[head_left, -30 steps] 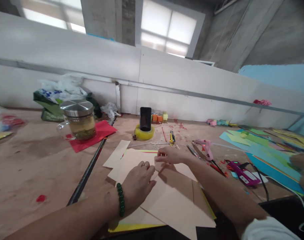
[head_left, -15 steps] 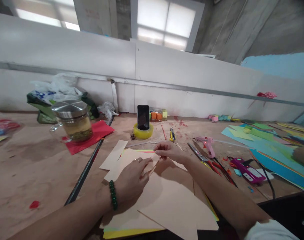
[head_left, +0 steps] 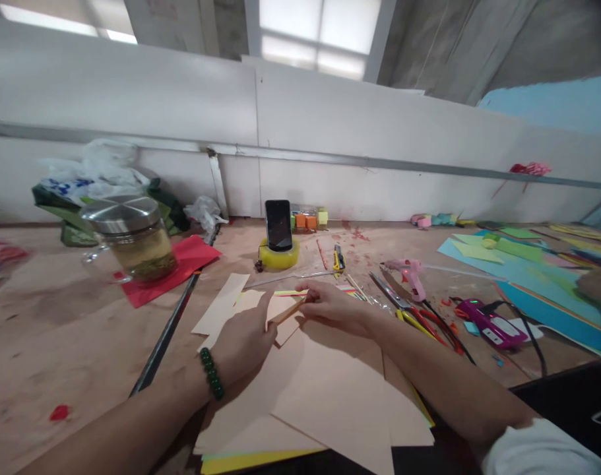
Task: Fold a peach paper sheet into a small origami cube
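A small folded piece of peach paper (head_left: 286,318) is held over a stack of peach paper sheets (head_left: 324,382). My left hand (head_left: 243,335), with a green bead bracelet at the wrist, pinches its left end between thumb and fingers while the index finger sticks out forward. At the other end, my right hand (head_left: 332,307) has its fingertips closed on the paper. A crease or narrow fold runs along the upper edge of the piece. Under the stack, yellow and green sheets peek out. A loose peach strip (head_left: 221,303) lies left of the hands.
Right of my hands lie scissors (head_left: 390,290), a pink glue gun (head_left: 410,277) and a purple power strip (head_left: 493,323). A yellow cutter (head_left: 338,257) and a phone (head_left: 278,225) on a yellow tape roll are behind. A lidded glass mug (head_left: 134,244) stands left. Another person's hand (head_left: 600,290) is far right.
The folded paper has turned to show more of its face. My left index finger has stretched out forward, and the left hand has shifted slightly left. The camera view has moved a little.
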Available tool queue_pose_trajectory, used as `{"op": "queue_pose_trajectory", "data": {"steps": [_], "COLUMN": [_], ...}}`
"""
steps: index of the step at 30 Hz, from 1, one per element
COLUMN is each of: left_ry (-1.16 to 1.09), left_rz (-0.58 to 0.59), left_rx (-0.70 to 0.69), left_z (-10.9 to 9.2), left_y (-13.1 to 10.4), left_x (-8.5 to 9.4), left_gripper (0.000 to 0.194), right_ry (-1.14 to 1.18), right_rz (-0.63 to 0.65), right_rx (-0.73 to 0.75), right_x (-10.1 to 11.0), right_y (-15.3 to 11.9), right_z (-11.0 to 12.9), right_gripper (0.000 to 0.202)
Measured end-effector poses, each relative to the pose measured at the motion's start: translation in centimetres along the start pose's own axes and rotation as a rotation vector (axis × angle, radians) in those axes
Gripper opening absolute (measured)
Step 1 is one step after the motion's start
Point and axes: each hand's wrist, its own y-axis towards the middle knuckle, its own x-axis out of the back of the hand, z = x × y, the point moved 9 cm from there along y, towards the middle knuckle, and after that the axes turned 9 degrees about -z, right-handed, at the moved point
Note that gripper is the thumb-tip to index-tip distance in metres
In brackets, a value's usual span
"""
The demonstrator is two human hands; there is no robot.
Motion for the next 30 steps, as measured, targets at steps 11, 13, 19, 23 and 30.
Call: {"op": "queue_pose_trajectory", "data": {"steps": [11,13,19,23,30], "left_ry": [-0.266,-0.393,-0.626,-0.662,-0.781], "left_rz": [-0.114,-0.135,-0.177,-0.101,-0.052], "left_rx": [-0.142,-0.097,-0.020,0.052,0.044], "left_z": [-0.6,-0.4,-0.3,0.2,-0.4], "left_y": [0.7,0.7,0.4,0.5,0.5], "left_x": [0.5,0.6,1.1,0.5,0.5], "left_gripper": [0.027,0.035,0.039,0.043,0.032], "right_ry": [-0.296,-0.100,0.324,0.363,0.302], "right_rz": [-0.219,-0.216,0.037,0.069,0.031], "right_rx": [0.254,0.216,0.045,0.077,0.058], "right_x": [1.3,1.7,0.6,0.8,0.9], "right_y": [1.5,1.3,1.2,1.3,1.2], "right_z": [1.0,1.1,0.4,0.8,0.8], "right_gripper": [0.007,0.015,0.053,0.062,0.045]}}
